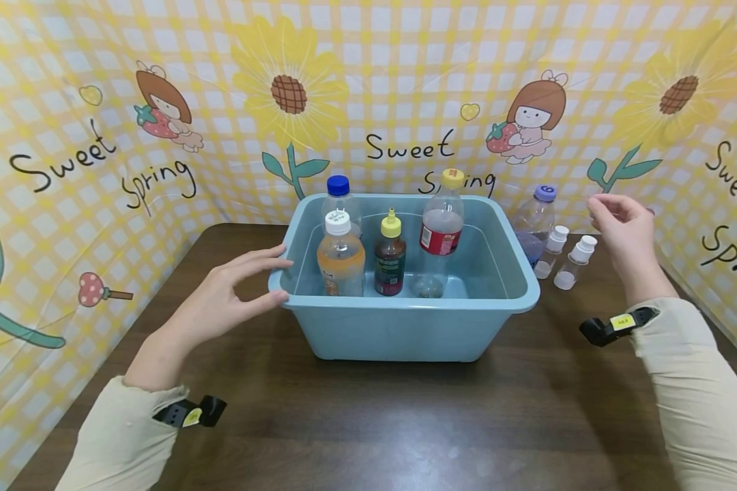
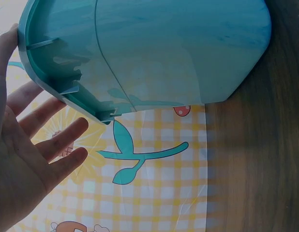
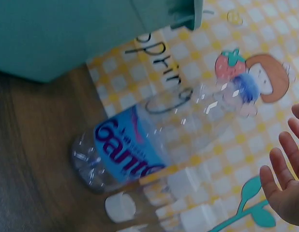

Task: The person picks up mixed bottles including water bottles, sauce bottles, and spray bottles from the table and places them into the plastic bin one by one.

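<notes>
A blue plastic tub point(image 1: 399, 332) stands on the dark wooden table. My left hand point(image 1: 233, 290) rests against the tub's left rim, its fingers extended and apart in the left wrist view. Inside the tub are a blue-capped bottle point(image 1: 351, 206), a white-capped bottle with an orange band point(image 1: 342, 262), a dark squeeze bottle with a yellow cap point(image 1: 390, 258) and a red-labelled bottle with a yellow cap point(image 1: 442, 225). My right hand point(image 1: 628, 235) hovers right of the tub with loosely bent fingers and holds nothing. Nearest it are two small white-capped bottles point(image 1: 576, 264) and a purple-capped clear bottle point(image 3: 181, 128).
The clear bottle and the small ones stand between the tub's right side and my right hand. Behind the table hangs a yellow checked cloth point(image 1: 368, 88) with printed flowers. Bare tabletop point(image 1: 393, 423) stretches in front of the tub.
</notes>
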`<move>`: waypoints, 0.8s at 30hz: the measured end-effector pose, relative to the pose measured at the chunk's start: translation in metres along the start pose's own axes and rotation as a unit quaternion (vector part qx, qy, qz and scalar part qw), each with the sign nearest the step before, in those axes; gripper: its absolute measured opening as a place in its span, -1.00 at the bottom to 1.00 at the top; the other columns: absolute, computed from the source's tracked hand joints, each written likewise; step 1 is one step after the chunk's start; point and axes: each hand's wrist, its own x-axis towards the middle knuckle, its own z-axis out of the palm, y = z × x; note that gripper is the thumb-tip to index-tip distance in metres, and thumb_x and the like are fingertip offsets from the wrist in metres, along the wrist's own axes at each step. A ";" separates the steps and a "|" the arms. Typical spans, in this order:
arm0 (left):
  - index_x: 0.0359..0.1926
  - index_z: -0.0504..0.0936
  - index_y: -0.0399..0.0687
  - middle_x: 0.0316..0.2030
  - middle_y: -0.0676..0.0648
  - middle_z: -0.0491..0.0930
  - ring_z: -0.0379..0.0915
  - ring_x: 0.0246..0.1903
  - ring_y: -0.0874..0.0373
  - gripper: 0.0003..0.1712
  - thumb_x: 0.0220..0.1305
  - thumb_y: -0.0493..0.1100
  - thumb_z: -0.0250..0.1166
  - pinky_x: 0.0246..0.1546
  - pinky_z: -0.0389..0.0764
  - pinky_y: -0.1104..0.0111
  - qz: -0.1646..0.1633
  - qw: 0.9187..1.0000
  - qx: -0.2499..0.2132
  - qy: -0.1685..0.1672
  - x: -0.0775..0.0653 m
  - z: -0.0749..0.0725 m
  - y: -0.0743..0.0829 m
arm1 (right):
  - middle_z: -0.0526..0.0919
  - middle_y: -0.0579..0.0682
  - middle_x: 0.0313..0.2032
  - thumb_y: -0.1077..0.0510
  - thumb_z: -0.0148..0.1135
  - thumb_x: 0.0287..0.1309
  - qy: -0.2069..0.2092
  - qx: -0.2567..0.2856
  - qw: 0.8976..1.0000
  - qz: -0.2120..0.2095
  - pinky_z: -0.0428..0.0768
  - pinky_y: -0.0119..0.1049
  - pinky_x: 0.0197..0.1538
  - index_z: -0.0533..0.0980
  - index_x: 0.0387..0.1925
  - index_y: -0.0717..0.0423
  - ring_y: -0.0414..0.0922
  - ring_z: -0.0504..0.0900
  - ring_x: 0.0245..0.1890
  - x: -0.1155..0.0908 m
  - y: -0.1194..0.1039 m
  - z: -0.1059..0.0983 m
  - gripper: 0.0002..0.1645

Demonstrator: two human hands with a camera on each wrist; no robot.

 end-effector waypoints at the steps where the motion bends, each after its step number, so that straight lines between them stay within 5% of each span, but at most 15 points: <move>1: 0.13 0.52 0.05 0.30 -0.07 0.35 0.25 0.29 -0.12 -0.52 0.17 -0.03 0.31 0.15 0.35 -0.10 0.001 1.000 0.000 0.001 0.000 0.000 0.000 | 0.51 -0.41 -0.41 0.08 0.23 0.15 0.009 -0.016 1.000 0.005 0.47 -0.76 -0.32 0.54 -0.44 -0.29 -0.49 0.48 -0.38 0.001 0.003 -0.001 -0.88; 8: 0.13 0.52 0.04 0.30 -0.07 0.34 0.25 0.29 -0.12 -0.51 0.17 -0.03 0.32 0.16 0.35 -0.10 0.001 1.000 0.001 -0.001 0.000 0.000 0.000 | 0.43 -0.48 -0.41 0.01 0.19 0.17 0.058 -0.100 0.992 0.041 0.38 -0.75 -0.34 0.47 -0.44 -0.39 -0.50 0.40 -0.38 0.004 0.024 -0.012 -0.86; 24: 0.14 0.51 0.04 0.31 -0.05 0.33 0.23 0.30 -0.10 -0.51 0.18 -0.02 0.31 0.17 0.34 -0.08 -0.007 1.000 -0.004 -0.004 -0.001 0.000 0.000 | 0.40 -0.50 -0.46 -0.08 0.28 0.07 0.055 -0.102 0.983 0.144 0.31 -0.69 -0.31 0.41 -0.43 -0.35 -0.52 0.34 -0.37 0.006 0.064 -0.018 -0.83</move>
